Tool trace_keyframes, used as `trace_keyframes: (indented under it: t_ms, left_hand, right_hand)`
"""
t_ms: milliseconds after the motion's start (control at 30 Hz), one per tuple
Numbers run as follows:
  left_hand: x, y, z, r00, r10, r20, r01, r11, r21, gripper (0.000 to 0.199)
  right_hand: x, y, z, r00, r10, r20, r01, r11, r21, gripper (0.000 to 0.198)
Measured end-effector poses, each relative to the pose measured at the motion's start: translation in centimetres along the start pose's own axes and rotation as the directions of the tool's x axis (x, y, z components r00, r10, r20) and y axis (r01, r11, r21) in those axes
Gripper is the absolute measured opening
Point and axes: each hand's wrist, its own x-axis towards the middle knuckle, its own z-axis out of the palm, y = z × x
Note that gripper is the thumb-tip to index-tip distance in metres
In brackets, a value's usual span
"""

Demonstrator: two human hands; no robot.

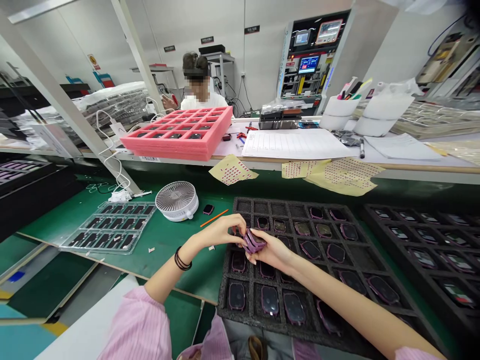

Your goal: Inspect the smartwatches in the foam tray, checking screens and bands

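Observation:
Between my two hands is a small purple watch case (254,242) with a dark face; it looks like more than one piece held together, though the fingers hide part of it. My left hand (233,229), with black bands at the wrist, pinches its left side. My right hand (273,248) grips it from the right, fingers curled underneath. Both are raised over a black foam tray (366,258), whose compartments carry several purple-rimmed watch cases (270,300). Another dark watch case (208,209) lies on the green bench left of the tray.
A round white fan (176,200), an orange stick (214,218) and a clear plastic tray (71,243) of black parts lie leftward. A second black tray (393,250) stands right. On the shelf ahead are a pink foam tray (180,147) and papers (296,144). Beyond sits a person (204,102).

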Motion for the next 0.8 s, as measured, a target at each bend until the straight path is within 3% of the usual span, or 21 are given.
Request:
trace_keyframes:
  t_ms: [233, 367, 467, 533, 667, 800]
  left_hand:
    - [-0.3, -1.6, 0.7, 0.996, -0.081, 0.041, 0.08, 0.997, 0.015, 0.029]
    - [-1.2, -2.8, 0.0, 0.966, -0.259, -0.007, 0.258, 0.958, 0.126, 0.033]
    - [-2.3, -3.8, -0.2, 0.864, -0.485, -0.14, 0.493, 0.755, 0.432, 0.026]
    - [-3.0, -4.3, 0.5, 0.8, -0.561, -0.212, 0.572, 0.609, 0.549, 0.021]
    - [-3.4, -4.5, 2.8, 0.757, -0.606, -0.245, 0.6, 0.494, 0.63, 0.013]
    - [-3.1, -4.4, 4.1, 0.734, -0.632, -0.248, 0.601, 0.434, 0.671, 0.016]
  right_hand:
    - [0.4, 1.4, 0.1, 0.996, 0.026, -0.08, -0.028, 0.999, -0.023, 0.032]
    - [0.7, 1.2, 0.0, 0.997, 0.014, -0.077, -0.012, 0.999, 0.03, 0.025]
    - [0.7, 0.4, -0.3, 0.99, -0.043, -0.133, 0.049, 0.998, 0.045, 0.026]
    - [0.6, -0.1, -0.6, 0.985, -0.059, -0.165, 0.067, 0.997, 0.044, 0.027]
    - [0.7, -0.3, -1.1, 0.985, -0.065, -0.162, 0.075, 0.996, 0.056, 0.027]
    - [0.8, -0.2, -1.1, 0.988, -0.064, -0.141, 0.073, 0.995, 0.065, 0.027]
